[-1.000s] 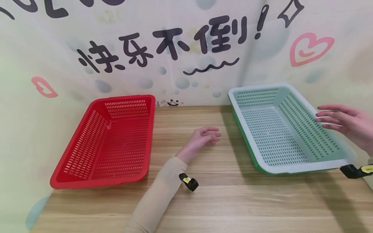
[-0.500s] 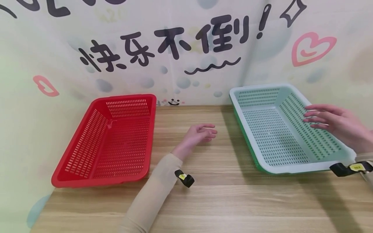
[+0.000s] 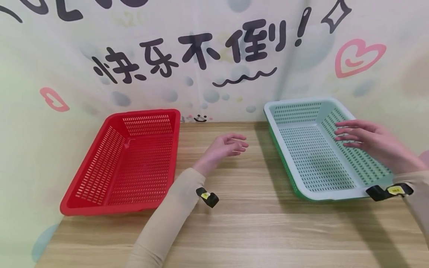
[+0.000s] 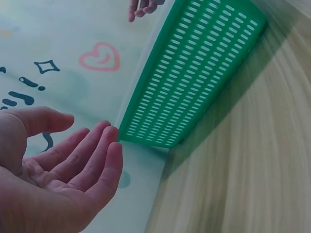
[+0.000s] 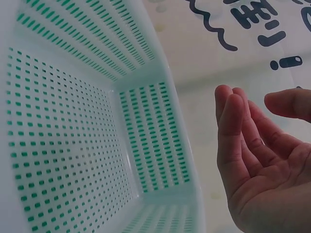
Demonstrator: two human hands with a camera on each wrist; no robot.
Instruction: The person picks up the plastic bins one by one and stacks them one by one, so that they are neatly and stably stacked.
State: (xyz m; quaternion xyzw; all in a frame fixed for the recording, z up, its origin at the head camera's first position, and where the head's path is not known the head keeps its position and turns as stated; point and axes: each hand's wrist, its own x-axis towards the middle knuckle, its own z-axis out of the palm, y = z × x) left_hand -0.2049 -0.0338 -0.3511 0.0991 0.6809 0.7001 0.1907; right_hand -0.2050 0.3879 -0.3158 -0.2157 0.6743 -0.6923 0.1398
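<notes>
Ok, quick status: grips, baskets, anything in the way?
Left grip empty, between red basket and green-and-white basket. Right grip empty, above the green-and-white basket. Between grips: that basket's left wall; no other obstacle seen.

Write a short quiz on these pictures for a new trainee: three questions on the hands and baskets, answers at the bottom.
1. True or false: the left hand and the right hand both hold nothing.

2. Fill in the blank: in the head view, the ____ hand appears between the red basket and the pale-lined basket.

3. Multiple choice: in the left wrist view, what colour is the outer wall of the pale-lined basket?
A) red
B) green
C) black

Key: 1. True. 2. left. 3. B.
</notes>
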